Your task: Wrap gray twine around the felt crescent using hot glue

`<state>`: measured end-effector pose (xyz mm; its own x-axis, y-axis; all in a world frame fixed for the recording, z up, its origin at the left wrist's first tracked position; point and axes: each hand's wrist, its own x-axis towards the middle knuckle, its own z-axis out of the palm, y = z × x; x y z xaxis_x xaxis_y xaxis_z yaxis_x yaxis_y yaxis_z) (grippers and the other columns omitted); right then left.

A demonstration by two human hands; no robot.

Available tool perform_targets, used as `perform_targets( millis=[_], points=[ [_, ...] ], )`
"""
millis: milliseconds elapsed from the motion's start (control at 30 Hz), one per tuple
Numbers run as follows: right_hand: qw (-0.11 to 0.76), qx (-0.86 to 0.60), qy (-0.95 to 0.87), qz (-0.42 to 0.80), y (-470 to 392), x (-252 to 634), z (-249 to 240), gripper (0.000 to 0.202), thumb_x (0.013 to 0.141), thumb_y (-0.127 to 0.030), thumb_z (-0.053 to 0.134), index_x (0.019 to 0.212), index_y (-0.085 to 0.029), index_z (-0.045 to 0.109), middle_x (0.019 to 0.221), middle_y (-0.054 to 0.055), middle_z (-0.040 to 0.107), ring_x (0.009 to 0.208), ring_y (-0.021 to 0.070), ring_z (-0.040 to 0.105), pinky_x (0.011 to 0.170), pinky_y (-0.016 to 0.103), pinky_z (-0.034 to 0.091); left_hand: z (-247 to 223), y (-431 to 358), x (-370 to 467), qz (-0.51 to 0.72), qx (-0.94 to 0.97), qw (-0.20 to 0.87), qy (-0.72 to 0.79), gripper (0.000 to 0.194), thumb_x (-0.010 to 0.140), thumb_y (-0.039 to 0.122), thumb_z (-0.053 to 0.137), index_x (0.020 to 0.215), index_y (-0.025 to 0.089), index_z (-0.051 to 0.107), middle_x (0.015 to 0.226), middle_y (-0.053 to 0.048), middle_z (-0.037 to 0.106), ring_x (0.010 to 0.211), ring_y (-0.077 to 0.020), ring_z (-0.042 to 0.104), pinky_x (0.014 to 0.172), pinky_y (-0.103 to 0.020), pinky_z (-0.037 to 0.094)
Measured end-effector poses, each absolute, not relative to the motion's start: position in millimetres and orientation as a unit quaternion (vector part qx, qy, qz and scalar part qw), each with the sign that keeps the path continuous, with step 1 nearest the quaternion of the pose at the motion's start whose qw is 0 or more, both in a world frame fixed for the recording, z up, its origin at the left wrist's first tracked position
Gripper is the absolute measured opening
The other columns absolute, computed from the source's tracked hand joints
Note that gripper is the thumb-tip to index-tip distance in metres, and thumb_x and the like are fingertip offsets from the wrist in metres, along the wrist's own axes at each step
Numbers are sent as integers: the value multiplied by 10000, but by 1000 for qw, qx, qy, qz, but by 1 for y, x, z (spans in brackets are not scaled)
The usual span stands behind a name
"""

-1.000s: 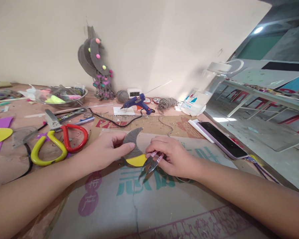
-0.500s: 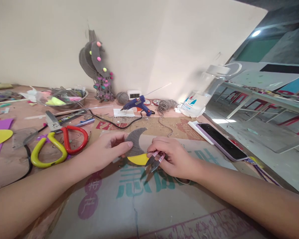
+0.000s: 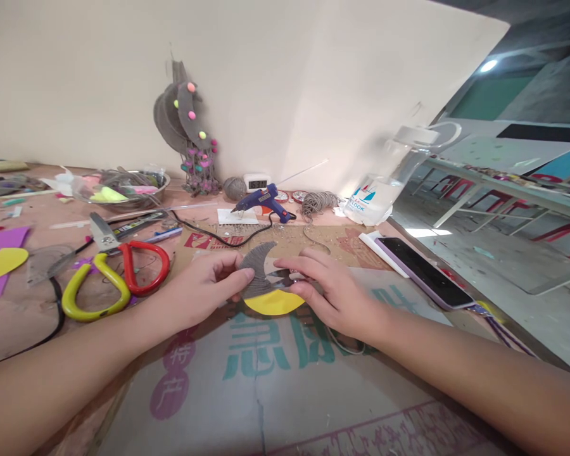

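Observation:
A crescent (image 3: 274,303), yellow at its lower right and wrapped in grey yarn on the rest, is pinched at its left side by my left hand (image 3: 225,278). My right hand (image 3: 330,291) has its fingers closed on small thread snips (image 3: 281,277), whose dark blades point left at the crescent's inner curve. A strand of grey yarn (image 3: 346,348) loops out below my right hand onto the printed sheet (image 3: 209,405). Part of the snips is hidden by my right fingers.
Red and yellow scissors (image 3: 145,266) lie at the left, near a bowl of craft pieces (image 3: 164,183). Behind my hands are a blue glue gun (image 3: 266,197) and a yarn skein (image 3: 319,201). A phone (image 3: 425,272) and a bottle (image 3: 375,190) are at the right.
My right hand has turned the snips from pointing down to pointing left, over the crescent's inner edge. More of the yellow part shows. My left hand keeps its hold.

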<state>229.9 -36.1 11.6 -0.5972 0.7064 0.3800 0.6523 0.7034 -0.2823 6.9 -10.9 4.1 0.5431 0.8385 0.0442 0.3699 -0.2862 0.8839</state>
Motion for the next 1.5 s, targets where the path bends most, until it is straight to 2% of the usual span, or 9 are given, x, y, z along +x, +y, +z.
perform_targets(
  millis=[267, 533, 800, 1133, 1500],
  points=[
    [222, -379, -898, -38, -34, 231, 10, 298, 907, -286, 387, 1121, -172, 560, 801, 62, 532, 740, 162, 465, 642, 275, 356, 2, -11, 7, 276, 730, 476, 405, 229, 840, 356, 428, 722, 175, 504, 611, 44, 475, 569, -105, 438, 532, -216, 337],
    [220, -379, -898, -43, -35, 230, 9, 287, 902, -280, 406, 1112, -173, 570, 787, 50, 528, 730, 152, 457, 649, 271, 349, 4, -13, 7, 271, 749, 443, 412, 263, 842, 342, 428, 648, 172, 476, 600, 44, 472, 573, -105, 440, 536, -225, 333],
    [203, -387, -898, -56, -35, 230, 10, 293, 909, -289, 386, 1104, -178, 575, 761, 45, 517, 715, 148, 454, 639, 264, 341, 0, -10, 7, 265, 750, 452, 404, 251, 843, 349, 428, 673, 173, 485, 617, 39, 475, 580, -108, 439, 543, -235, 340],
    [199, -386, -898, -68, -37, 228, 12, 291, 906, -305, 396, 1075, -171, 591, 753, 47, 521, 715, 150, 451, 645, 268, 347, -1, -10, 6, 251, 729, 498, 397, 250, 843, 375, 431, 805, 160, 554, 659, 34, 483, 594, -104, 425, 549, -235, 338],
    [212, -373, -901, -68, -35, 229, 10, 287, 908, -284, 395, 1065, -153, 597, 738, 46, 528, 692, 141, 456, 621, 259, 347, -1, -11, 6, 259, 725, 503, 392, 243, 843, 371, 443, 748, 163, 527, 642, 41, 472, 591, -98, 424, 545, -229, 332]
  ],
)
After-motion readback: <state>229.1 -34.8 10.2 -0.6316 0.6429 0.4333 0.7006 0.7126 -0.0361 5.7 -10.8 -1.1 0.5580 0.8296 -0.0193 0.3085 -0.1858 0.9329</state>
